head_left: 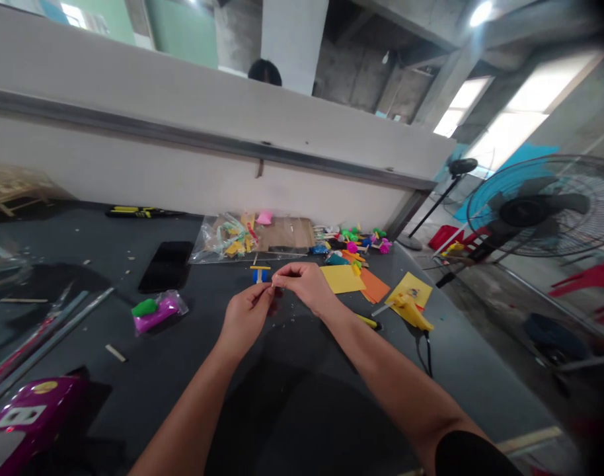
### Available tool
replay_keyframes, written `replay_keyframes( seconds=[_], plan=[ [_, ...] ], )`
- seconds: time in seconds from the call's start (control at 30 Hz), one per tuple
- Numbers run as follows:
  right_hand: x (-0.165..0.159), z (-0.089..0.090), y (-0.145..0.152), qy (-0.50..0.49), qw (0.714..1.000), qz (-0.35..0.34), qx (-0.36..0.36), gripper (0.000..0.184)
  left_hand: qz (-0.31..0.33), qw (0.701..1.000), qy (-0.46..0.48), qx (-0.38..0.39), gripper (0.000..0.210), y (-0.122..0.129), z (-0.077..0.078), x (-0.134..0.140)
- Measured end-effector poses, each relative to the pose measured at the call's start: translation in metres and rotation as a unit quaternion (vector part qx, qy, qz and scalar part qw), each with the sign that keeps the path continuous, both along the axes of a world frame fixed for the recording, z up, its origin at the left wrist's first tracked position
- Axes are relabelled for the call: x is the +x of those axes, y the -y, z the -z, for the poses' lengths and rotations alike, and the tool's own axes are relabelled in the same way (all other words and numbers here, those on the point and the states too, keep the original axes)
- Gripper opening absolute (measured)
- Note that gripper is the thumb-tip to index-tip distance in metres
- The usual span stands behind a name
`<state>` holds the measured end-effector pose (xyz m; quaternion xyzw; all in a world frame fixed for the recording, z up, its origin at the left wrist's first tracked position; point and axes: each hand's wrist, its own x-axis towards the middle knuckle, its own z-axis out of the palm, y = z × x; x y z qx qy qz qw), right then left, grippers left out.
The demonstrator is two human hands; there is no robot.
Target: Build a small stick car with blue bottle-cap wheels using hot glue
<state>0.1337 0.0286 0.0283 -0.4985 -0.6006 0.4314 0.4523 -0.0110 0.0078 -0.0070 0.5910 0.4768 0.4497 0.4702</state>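
My left hand [245, 316] and my right hand [306, 285] meet over the middle of the dark table, fingertips pinched together. Something tiny and pale seems to sit between them, too small to name. Just behind my left fingers is a small blue craft piece [260, 274] with a yellow strip across its top and a pale stick at its front. Whether my left hand touches it, I cannot tell. Small pale crumbs are scattered on the table [262, 396] below the hands.
Left lie a phone [166, 266], bagged green and purple clay [158, 311] and a purple device [34, 420]. Behind are a plastic bag of small parts [227, 238] and colourful clay pieces [354, 241]. Yellow paper [341, 279] and a yellow glue gun [411, 311] lie right, near a fan [530, 208].
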Motion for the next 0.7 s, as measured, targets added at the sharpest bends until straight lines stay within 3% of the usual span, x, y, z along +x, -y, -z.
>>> replay_keyframes(
  seconds=[0.27,0.33,0.43,0.57,0.7],
  plan=[
    [0.037,0.013,0.05,-0.025,0.996,0.028,-0.076,0.008,0.108,0.993,-0.043,-0.034,0.03,0.028,0.0,0.031],
    [0.053,0.017,0.064,0.019,0.996,0.016,-0.083,0.009,0.148,0.986,-0.053,-0.051,0.031,0.037,0.003,0.042],
    [0.082,0.023,0.081,0.128,0.991,0.0,-0.038,0.012,0.188,0.977,-0.052,-0.086,0.029,0.045,0.013,0.055],
    [0.118,0.026,0.089,0.252,0.966,0.052,0.001,0.016,0.166,0.979,-0.07,-0.093,0.029,0.042,0.028,0.058],
    [0.135,0.025,0.078,0.346,0.935,0.073,0.033,0.017,0.099,0.974,-0.203,0.024,0.029,0.029,0.031,0.045]
  ],
)
